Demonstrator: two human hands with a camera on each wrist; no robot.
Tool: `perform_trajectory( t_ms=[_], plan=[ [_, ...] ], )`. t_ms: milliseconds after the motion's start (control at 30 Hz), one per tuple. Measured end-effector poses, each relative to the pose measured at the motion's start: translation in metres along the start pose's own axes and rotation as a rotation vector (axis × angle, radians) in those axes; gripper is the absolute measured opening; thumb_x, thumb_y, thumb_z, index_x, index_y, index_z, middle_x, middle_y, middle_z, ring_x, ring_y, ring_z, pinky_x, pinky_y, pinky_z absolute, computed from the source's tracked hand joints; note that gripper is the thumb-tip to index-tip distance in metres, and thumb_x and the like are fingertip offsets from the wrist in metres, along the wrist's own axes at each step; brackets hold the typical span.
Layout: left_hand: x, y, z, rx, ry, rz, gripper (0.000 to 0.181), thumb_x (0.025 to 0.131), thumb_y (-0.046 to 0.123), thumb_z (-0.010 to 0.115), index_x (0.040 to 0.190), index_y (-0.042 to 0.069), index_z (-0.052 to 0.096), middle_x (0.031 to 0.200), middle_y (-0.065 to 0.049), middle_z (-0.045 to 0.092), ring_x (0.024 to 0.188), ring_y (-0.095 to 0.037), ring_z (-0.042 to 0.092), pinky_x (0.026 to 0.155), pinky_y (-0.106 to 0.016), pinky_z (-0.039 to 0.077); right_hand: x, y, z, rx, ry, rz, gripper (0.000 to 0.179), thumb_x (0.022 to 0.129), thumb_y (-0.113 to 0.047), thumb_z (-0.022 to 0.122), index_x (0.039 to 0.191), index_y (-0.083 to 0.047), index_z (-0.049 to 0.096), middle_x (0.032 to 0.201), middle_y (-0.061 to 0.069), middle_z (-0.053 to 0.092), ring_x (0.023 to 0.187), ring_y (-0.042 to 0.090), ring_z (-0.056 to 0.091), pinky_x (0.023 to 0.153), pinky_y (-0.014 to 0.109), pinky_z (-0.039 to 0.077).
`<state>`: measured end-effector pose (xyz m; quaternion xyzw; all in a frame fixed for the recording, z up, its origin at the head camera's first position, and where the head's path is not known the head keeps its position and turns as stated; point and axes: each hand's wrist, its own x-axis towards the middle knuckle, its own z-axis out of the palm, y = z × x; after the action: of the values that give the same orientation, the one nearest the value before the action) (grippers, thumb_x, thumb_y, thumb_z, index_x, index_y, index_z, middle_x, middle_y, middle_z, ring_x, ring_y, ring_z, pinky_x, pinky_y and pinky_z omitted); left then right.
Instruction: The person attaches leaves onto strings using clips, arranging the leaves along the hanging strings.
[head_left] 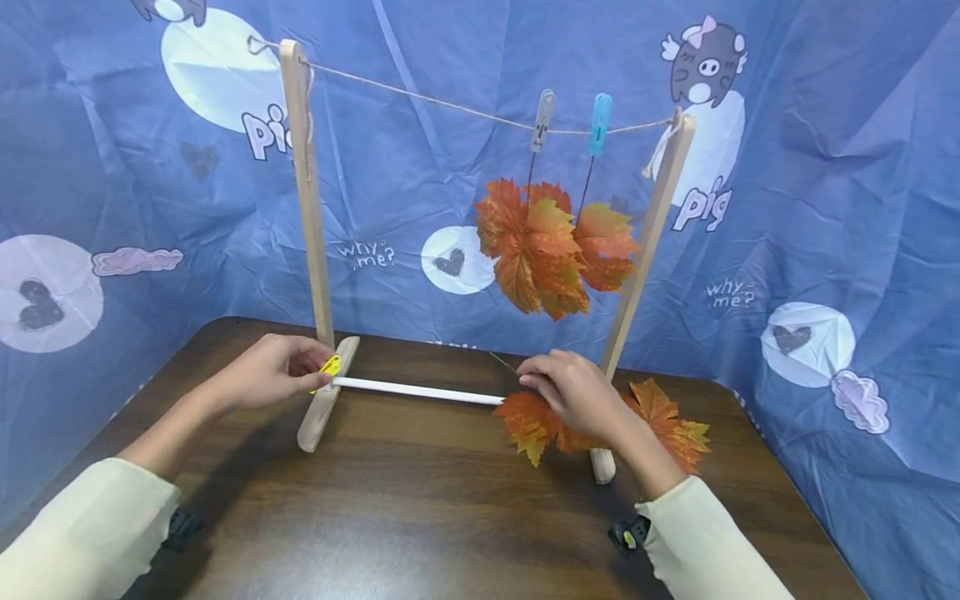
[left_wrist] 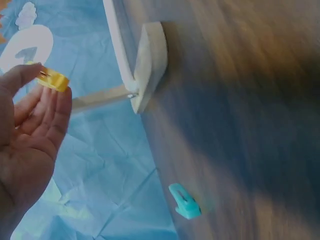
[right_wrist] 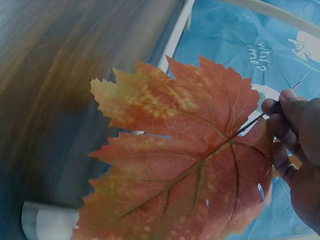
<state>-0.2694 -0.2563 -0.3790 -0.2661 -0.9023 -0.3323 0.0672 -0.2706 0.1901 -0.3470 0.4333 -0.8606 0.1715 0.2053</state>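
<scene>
One yellow clip (left_wrist: 54,80) pinched in your left hand (head_left: 281,367), thumb against fingertips, near left post (head_left: 312,233). Your right hand (head_left: 577,390), fingers curled, pinches leaf (right_wrist: 180,160) by stem (right_wrist: 254,123), near right post (head_left: 651,242). Above, on string (head_left: 420,96), more leaves (head_left: 521,242) hang from grey clip (head_left: 542,123) and blue clip (head_left: 600,125). Teal clip (left_wrist: 185,202) lies on surface (head_left: 420,517).
</scene>
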Motion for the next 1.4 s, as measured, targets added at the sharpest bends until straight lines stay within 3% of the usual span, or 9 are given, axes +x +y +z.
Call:
perform_trajectory(
  t_ms=[200,433,567,733,900,1133,1400],
  plan=[
    [0.010,0.009,0.006,-0.008,0.095,0.045,0.019,0.089,0.008,0.078,0.107,0.001,0.073,0.082,0.006,0.070,0.077,-0.008,0.066,0.068,-0.024,0.055,0.013,-0.004,0.003,0.039,0.019,0.044,0.008,0.100,-0.014,0.068,0.102,-0.011,0.075,0.091,-0.003,0.072,0.079,0.011,0.062,0.072,0.036,0.052],
    [0.023,0.025,0.008,-0.037,0.115,0.048,0.021,0.093,0.013,0.075,0.111,0.001,0.071,0.084,0.003,0.070,0.078,-0.011,0.067,0.066,-0.023,0.054,0.029,-0.012,0.007,0.047,0.064,0.086,0.012,0.101,-0.018,0.067,0.102,-0.010,0.076,0.087,-0.003,0.071,0.078,0.012,0.061,0.076,0.039,0.051],
    [0.032,0.038,0.005,-0.094,0.165,0.062,0.019,0.093,0.008,0.074,0.110,-0.001,0.071,0.085,-0.002,0.071,0.079,-0.014,0.066,0.068,-0.020,0.055,0.039,-0.017,0.009,0.060,0.105,0.100,0.012,0.100,-0.017,0.068,0.103,-0.008,0.076,0.084,-0.003,0.071,0.076,0.012,0.060,0.074,0.039,0.048],
    [0.046,0.054,-0.004,-0.130,0.235,0.134,0.019,0.092,0.004,0.074,0.109,-0.004,0.070,0.086,-0.005,0.072,0.080,-0.014,0.066,0.074,-0.017,0.055,0.053,-0.022,0.008,0.108,0.145,0.110,0.014,0.100,-0.015,0.068,0.105,-0.004,0.075,0.084,-0.001,0.073,0.075,0.013,0.062,0.070,0.035,0.049],
    [0.060,0.069,-0.012,-0.172,0.249,0.184,0.021,0.093,0.006,0.073,0.111,-0.005,0.070,0.089,-0.008,0.073,0.081,-0.014,0.068,0.075,-0.017,0.055,0.065,-0.027,0.007,0.125,0.184,0.111,0.014,0.101,-0.015,0.067,0.105,-0.004,0.075,0.083,-0.001,0.073,0.075,0.013,0.065,0.062,0.032,0.049],
    [0.078,0.087,-0.016,-0.229,0.242,0.175,0.024,0.097,0.010,0.070,0.116,-0.006,0.068,0.092,-0.011,0.074,0.084,-0.015,0.069,0.075,-0.020,0.056,0.075,-0.032,0.006,0.115,0.209,0.121,0.013,0.101,-0.014,0.067,0.105,-0.004,0.075,0.083,0.000,0.074,0.072,0.012,0.065,0.061,0.031,0.049],
    [0.096,0.109,-0.026,-0.264,0.290,0.185,0.027,0.099,0.012,0.068,0.120,-0.005,0.068,0.095,-0.014,0.073,0.086,-0.016,0.068,0.074,-0.020,0.054,0.089,-0.037,0.003,0.138,0.238,0.149,0.014,0.102,-0.014,0.065,0.104,-0.003,0.074,0.085,0.003,0.075,0.070,0.013,0.064,0.061,0.031,0.050]
  ],
)
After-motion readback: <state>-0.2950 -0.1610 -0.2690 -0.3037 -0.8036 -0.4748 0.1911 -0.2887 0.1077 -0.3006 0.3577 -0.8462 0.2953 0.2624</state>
